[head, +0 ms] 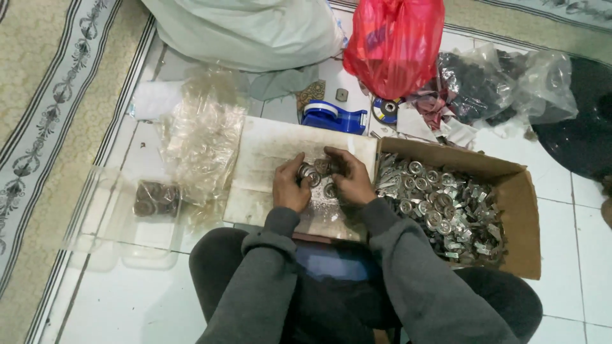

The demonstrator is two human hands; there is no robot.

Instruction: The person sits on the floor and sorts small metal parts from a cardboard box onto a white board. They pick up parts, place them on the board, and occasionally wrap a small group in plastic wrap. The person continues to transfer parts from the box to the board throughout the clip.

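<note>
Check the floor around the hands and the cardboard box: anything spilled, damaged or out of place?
Nothing looks spilled. The metal parts stay inside the cardboard box, and both hands, left hand and right hand, hold a few over the stained board. The box's far wall sags outward, and crumpled clear bags lie loose nearby.

Both grey-sleeved forearms converge above the worn board point(268, 153), where the left hand point(290, 186) and right hand point(349, 180) meet over its middle, knuckles up, fingers curled inward and fingertips nearly touching around small round metal parts point(313, 172).
</note>
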